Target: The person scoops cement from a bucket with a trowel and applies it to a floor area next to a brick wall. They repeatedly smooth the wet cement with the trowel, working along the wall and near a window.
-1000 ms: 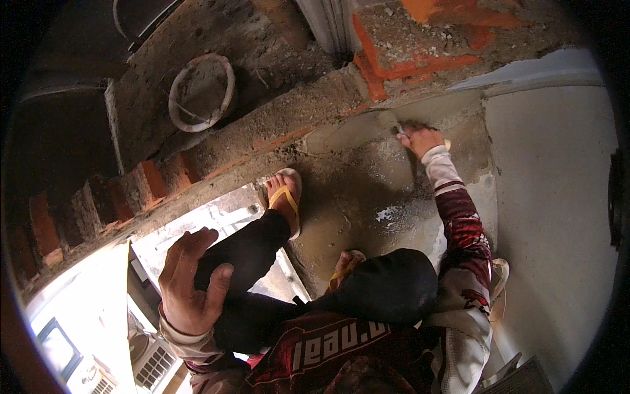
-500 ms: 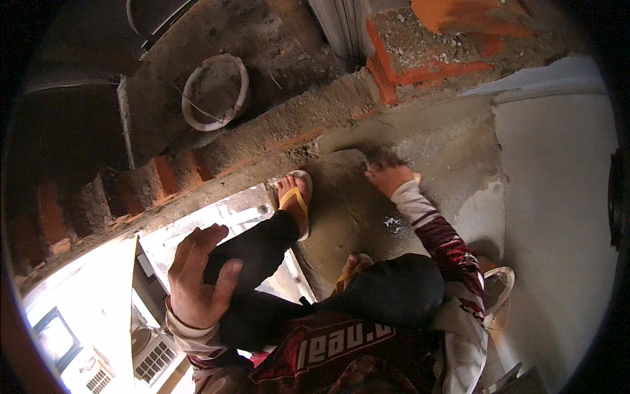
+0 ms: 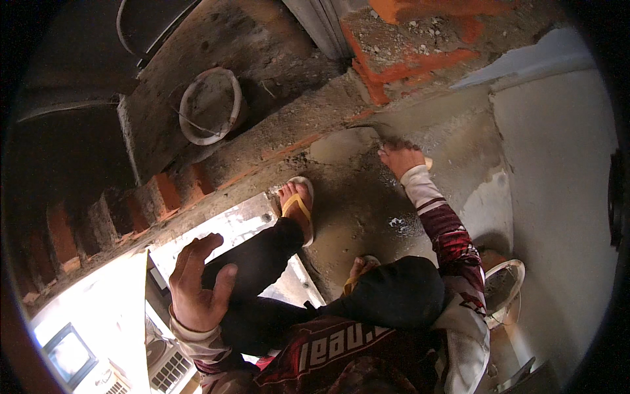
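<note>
My right hand (image 3: pixel 401 161) is closed around a trowel, whose pale handle end (image 3: pixel 428 163) pokes out behind the fist. Its flat blade appears to lie on the wet grey mortar (image 3: pixel 354 203) just left of the knuckles, smeared the same colour, so the outline is hard to make out. The mortar covers the surface beneath my feet, along the foot of a rough brick edge. Above my left knee my left hand (image 3: pixel 200 282) is raised with thumb and fingers apart, holding nothing.
A mortar-stained bucket (image 3: pixel 210 105) stands beyond the brick edge (image 3: pixel 157 194), and another bucket (image 3: pixel 505 289) is by my right elbow. My sandalled foot (image 3: pixel 296 203) rests on the mortar. A smooth wall (image 3: pixel 558 184) rises at right; a bright drop with air-conditioner units (image 3: pixel 170 374) lies lower left.
My right hand has moved slightly up and to the right with the trowel. My left hand stays raised and open. The whole view has shifted a little.
</note>
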`<state>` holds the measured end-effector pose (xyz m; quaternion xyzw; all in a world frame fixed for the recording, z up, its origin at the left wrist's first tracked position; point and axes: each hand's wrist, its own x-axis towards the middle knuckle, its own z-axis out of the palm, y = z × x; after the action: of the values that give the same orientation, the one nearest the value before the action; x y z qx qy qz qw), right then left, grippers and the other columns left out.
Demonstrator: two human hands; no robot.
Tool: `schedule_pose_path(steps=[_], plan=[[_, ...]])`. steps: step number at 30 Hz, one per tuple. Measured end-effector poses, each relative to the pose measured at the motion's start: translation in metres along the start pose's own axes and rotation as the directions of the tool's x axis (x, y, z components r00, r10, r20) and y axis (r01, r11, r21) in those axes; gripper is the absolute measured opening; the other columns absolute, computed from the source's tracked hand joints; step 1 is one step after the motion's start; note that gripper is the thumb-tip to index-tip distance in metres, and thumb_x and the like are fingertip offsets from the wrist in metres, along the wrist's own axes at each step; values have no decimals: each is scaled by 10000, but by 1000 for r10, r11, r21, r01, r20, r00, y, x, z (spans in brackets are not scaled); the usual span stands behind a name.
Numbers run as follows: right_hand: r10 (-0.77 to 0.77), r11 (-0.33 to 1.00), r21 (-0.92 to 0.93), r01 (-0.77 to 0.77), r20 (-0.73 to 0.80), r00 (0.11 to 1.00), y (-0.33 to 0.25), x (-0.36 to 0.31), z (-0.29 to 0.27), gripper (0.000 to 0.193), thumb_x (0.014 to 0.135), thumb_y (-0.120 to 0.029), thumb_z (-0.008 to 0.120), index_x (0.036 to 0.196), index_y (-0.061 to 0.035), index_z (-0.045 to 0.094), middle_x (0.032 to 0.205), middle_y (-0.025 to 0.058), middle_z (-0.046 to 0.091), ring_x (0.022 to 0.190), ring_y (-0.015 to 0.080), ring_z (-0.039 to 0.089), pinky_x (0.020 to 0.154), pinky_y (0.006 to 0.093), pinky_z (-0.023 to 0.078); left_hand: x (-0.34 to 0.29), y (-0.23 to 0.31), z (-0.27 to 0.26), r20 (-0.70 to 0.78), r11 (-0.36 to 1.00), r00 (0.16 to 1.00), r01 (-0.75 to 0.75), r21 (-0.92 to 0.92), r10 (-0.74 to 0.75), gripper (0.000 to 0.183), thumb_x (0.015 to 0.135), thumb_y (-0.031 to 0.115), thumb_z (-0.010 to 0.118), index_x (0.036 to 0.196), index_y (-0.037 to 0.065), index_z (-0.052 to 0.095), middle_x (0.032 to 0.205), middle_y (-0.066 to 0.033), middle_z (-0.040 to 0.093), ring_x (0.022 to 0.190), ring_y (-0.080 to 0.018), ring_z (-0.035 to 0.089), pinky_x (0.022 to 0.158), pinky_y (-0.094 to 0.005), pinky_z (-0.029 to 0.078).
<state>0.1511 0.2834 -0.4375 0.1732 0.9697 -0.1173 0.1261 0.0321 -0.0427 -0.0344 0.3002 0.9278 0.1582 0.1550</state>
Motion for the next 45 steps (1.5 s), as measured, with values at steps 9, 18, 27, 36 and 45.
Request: schedule_pose_path(steps=[9, 18, 27, 36, 45], plan=[[261, 965, -24, -260, 136, 956, 88, -7, -30, 483, 944, -576, 460, 1109, -178, 679, 1018, 179, 703, 905, 377, 694, 790, 511, 538, 2, 1, 3, 50, 1000, 999, -15, 21, 14, 378, 846, 182, 681, 1120, -74, 637, 1106, -222, 678, 1077, -336, 653, 961, -415, 488], [331, 943, 74, -323, -187, 925, 119, -74, -16, 423, 966, -480, 501, 1051, -106, 681, 955, 169, 704, 844, 369, 692, 710, 495, 549, 3, 3, 2, 64, 1000, 998, -4, 13, 3, 343, 866, 155, 661, 1123, -70, 632, 1120, -219, 675, 1097, -329, 644, 983, -410, 471], [-208, 978, -23, 207, -154, 966, -38, -42, 17, 351, 926, -415, 561, 1147, -163, 665, 1044, 107, 683, 859, 296, 691, 754, 449, 568, 10, 1, 7, 31, 997, 997, -77, 18, 77, 335, 839, 113, 691, 1124, -54, 636, 1078, -232, 673, 1025, -370, 650, 918, -415, 495], [-41, 999, 9, 45, -263, 964, -1, -17, 37, 394, 928, -475, 545, 1133, -165, 677, 1004, 85, 699, 915, 308, 694, 752, 457, 564, 13, 6, 7, 78, 989, 991, -113, 98, 105, 347, 830, 98, 694, 1136, -53, 628, 1100, -228, 667, 1023, -371, 660, 914, -429, 505], [296, 953, 101, -287, -96, 950, 111, -29, 14, 406, 953, -499, 512, 1106, -161, 677, 1020, 136, 701, 927, 312, 687, 785, 453, 551, 11, 6, 7, 72, 996, 994, -80, 37, 77, 340, 843, 106, 670, 1128, -75, 621, 1085, -242, 668, 1040, -376, 653, 934, -432, 492]])
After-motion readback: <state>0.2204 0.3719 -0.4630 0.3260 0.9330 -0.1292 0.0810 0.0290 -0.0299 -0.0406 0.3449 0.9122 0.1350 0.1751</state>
